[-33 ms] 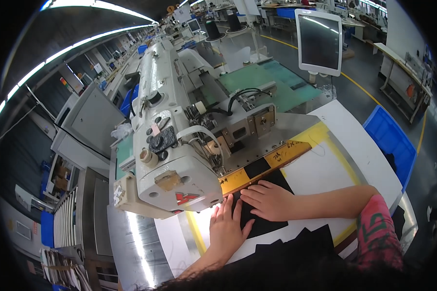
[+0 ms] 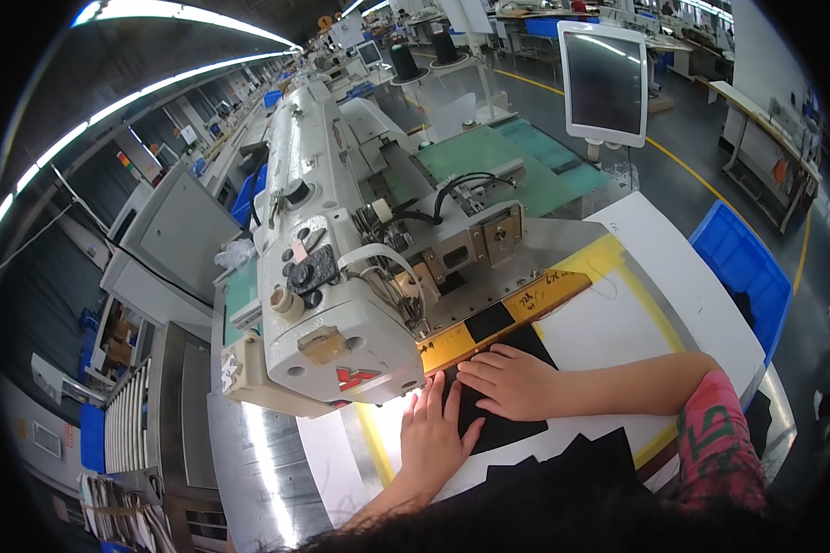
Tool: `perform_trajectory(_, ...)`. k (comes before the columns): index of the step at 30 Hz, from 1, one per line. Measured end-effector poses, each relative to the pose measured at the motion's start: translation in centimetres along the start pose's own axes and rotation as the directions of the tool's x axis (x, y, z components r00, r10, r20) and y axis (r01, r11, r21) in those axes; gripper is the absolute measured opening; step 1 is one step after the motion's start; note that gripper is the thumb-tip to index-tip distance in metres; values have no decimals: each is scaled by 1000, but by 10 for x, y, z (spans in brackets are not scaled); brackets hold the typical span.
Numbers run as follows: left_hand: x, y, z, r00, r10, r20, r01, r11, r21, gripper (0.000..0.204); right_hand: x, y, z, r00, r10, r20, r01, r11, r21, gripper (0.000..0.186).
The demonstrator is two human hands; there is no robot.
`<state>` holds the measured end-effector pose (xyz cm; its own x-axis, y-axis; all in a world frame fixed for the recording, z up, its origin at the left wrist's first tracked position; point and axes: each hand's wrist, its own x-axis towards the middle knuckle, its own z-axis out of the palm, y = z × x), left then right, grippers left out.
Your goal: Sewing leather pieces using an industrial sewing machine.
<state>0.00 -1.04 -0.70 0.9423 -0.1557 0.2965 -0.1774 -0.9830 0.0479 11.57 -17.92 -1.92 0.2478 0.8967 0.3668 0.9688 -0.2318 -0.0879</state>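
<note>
A piece of black fabric (image 2: 516, 431) lies flat on the white table (image 2: 609, 323), its far edge against a yellow guide bar (image 2: 544, 295). The bar sits at the foot of a large white industrial sewing machine (image 2: 323, 304). My left hand (image 2: 433, 433) rests palm down on the fabric's left side, fingers stretched toward the machine head. My right hand (image 2: 512, 382) lies flat on the fabric just to the right, fingers pointing left along the bar. Neither hand grips anything.
A blank monitor (image 2: 604, 83) stands on a post at the back right. A green panel (image 2: 498, 157) lies behind the machine. A blue bin (image 2: 742, 267) sits on the floor to the right. More workstations fill the hall behind.
</note>
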Motion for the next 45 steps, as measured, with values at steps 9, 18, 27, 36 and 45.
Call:
perform_trajectory(9, 13, -4, 0, 998, 56, -16, -58, 982, -178, 60, 10, 12, -2, 1000, -18, 1, 17, 992, 123, 54)
perform_trajectory(18, 9, -2, -3, 997, 58, -44, -64, 986, -153, 59, -52, 42, -30, 981, 192, 12, -192, 981, -38, 51)
perform_trajectory(27, 12, -4, -2, 999, 44, -7, -45, 991, -123, 58, -36, 6, -25, 990, 130, 62, -129, 991, -24, 55)
perform_trajectory(36, 1, 1, -5, 999, 11, 32, -10, 998, -56, 63, -34, 9, -15, 990, 107, 88, -105, 994, -24, 61)
perform_trajectory(45, 0, 2, -1, 1000, 0, 24, 1, 999, -44, 66, -37, 12, -22, 972, 192, 135, -173, 975, -142, 61)
